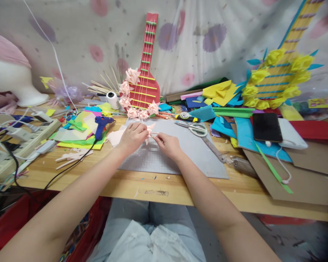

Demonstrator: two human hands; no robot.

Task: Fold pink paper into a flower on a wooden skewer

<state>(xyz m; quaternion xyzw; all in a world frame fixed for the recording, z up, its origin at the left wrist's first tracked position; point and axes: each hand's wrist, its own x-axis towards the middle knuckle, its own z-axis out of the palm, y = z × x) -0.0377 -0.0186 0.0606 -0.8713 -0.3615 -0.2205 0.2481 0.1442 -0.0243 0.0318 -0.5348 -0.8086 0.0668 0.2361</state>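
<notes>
Both my hands meet over a grey cutting mat (186, 153) on the wooden table. My left hand (132, 136) is closed round a small pale pink paper flower (150, 130). My right hand (168, 143) pinches the same flower's thin stem end from the right. Just behind them leans a red cardboard guitar (146, 72) with several matching pink paper flowers (127, 91) along its edge.
A blue glue gun (101, 125) lies on coloured paper sheets left of the mat. Scissors (196, 128) and a metal ruler (214, 149) lie on its right side. A black phone (267, 127), cardboard, a yellow-flowered guitar (278, 76), and a power strip (22, 143) crowd the sides.
</notes>
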